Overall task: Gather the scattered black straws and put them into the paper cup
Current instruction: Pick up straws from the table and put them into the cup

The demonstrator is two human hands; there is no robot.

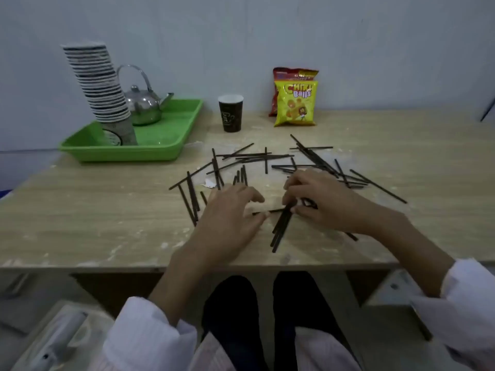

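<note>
Several black straws (254,156) lie scattered across the middle of the wooden table (80,210). A dark paper cup (230,113) with a white inside stands upright behind them, near the wall. My right hand (321,199) is closed around a small bundle of black straws (281,226), whose ends stick out toward the table's front edge. My left hand (230,210) lies beside it with its thumb and forefinger pinching one straw (267,211) flat on the table. More straws lie to the left of and beyond both hands.
A green tray (160,145) at the back left carries a tall leaning stack of paper cups (99,84) and a steel kettle (144,105). Two snack bags (296,103) stand against the wall at the back right. My legs show under the table edge.
</note>
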